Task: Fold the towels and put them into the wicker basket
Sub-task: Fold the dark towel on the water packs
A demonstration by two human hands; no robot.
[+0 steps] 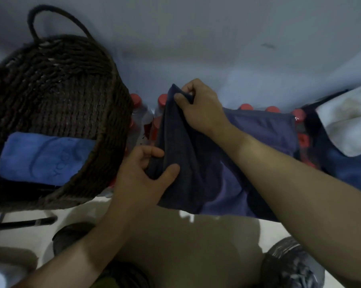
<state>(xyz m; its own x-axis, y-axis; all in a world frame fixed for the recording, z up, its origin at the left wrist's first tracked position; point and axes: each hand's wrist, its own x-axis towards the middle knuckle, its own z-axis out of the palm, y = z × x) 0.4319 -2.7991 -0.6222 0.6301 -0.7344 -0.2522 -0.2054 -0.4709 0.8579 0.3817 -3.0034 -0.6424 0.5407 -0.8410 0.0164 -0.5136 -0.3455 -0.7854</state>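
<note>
A dark navy towel lies draped over packs of bottles in the middle. My right hand pinches its far left corner and lifts it. My left hand grips the near left edge of the same towel. The dark brown wicker basket stands at the left, tilted toward me, its looped handle against the wall. Inside it lies a folded light blue towel on top of something dark. A lighter purple-blue cloth lies under the navy towel to the right.
Plastic bottles with red caps stand in packs under the towels, along a pale wall. A white cloth and a blue cloth lie at the right. My feet in sandals are on the pale floor below, and a dark stick lies at the left.
</note>
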